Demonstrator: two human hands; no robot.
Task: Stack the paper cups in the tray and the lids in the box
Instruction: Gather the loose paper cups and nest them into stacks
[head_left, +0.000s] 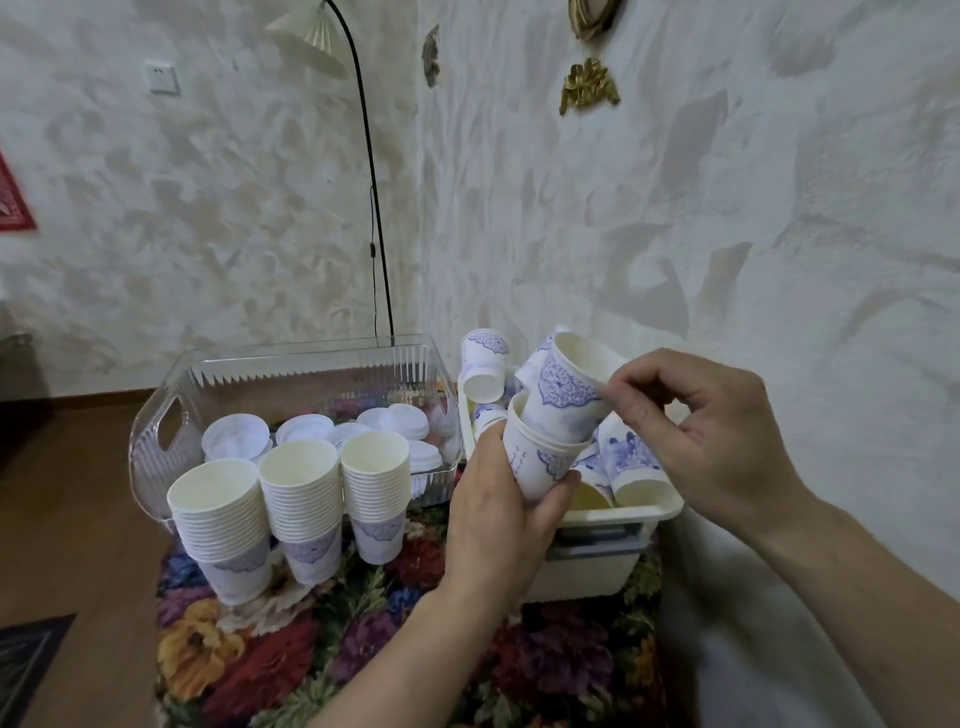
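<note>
cup stacks (306, 509): 3 | clear box (156, 447): 1 | white tray (597, 540): 1

The left hand (498, 499) covered the lower part of the small nested stack of white paper cups (540, 457), so their number could not be counted; blue-patterned loose cups (631, 457) in the white plastic bin (597, 566) lay partly behind both hands

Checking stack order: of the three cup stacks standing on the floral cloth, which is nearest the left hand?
The rightmost stack, beside the left hand; the other two stand farther left.
</note>
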